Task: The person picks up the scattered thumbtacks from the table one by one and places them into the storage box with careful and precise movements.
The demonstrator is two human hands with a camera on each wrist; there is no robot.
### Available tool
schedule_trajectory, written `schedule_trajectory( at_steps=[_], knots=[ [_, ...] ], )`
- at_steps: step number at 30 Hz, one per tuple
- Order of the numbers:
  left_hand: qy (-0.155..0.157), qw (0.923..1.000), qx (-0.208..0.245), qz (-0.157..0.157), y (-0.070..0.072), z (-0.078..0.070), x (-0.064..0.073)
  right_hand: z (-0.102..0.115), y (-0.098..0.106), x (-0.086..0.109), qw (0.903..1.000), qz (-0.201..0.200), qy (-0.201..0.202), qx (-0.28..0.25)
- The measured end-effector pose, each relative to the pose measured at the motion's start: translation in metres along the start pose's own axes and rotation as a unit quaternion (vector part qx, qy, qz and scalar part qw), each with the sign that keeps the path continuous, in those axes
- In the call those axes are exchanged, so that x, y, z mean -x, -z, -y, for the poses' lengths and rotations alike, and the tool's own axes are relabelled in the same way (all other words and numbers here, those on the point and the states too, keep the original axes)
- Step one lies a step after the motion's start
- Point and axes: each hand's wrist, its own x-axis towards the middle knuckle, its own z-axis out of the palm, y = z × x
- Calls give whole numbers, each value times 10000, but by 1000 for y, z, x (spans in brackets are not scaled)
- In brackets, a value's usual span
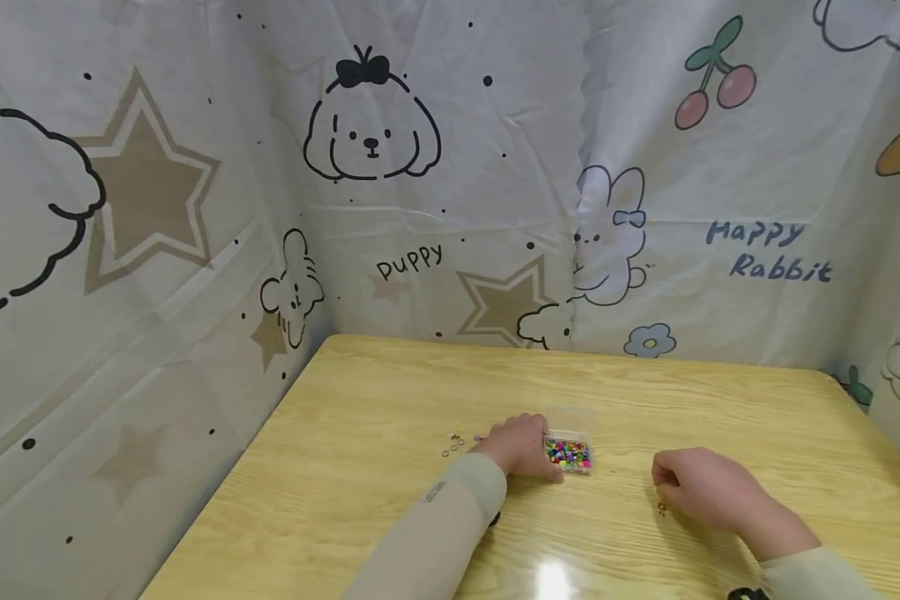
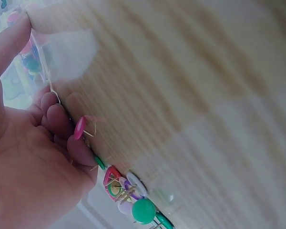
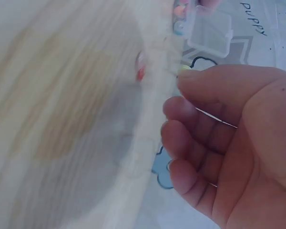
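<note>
My left hand [image 1: 521, 446] grips the left side of a small clear plastic box [image 1: 569, 471], thumb at the near edge and fingers farther back. The box holds many colourful thumbtacks [image 1: 567, 452], and its clear lid [image 1: 570, 418] stands open at the back. To the right, my right hand [image 1: 708, 492] is low over the table with fingers curled. Its thumb and forefinger pinch a yellow thumbtack [image 3: 185, 69], mostly hidden behind the fingertips. Just below those fingertips, a small red-orange piece [image 1: 662, 508] lies on the table.
Loose thumbtacks lie on the table left of the box, among them a pink thumbtack [image 2: 80, 128] and a green thumbtack [image 2: 143, 211], pins showing. The wooden table [image 1: 390, 375] meets a printed cloth [image 1: 435, 250] at its back and sides.
</note>
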Motion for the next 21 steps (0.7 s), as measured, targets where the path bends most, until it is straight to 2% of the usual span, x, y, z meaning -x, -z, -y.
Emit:
schedule_trajectory(
  at_steps=[6, 13, 17, 21],
  knots=[
    [-139, 9999, 39, -42, 1, 3, 0, 24, 0, -17, 9995, -225, 197, -27],
    [-38, 9999, 99, -26, 1, 4, 1, 57, -6, -50, 9975, -402, 585, -55],
    [-77, 9999, -56, -30, 0, 4, 0, 74, -11, -66, 9967, -475, 658, -46],
    [-234, 9996, -114, -75, 1, 1, 0, 85, -16, -77, 9975, -431, 552, -15]
  ],
)
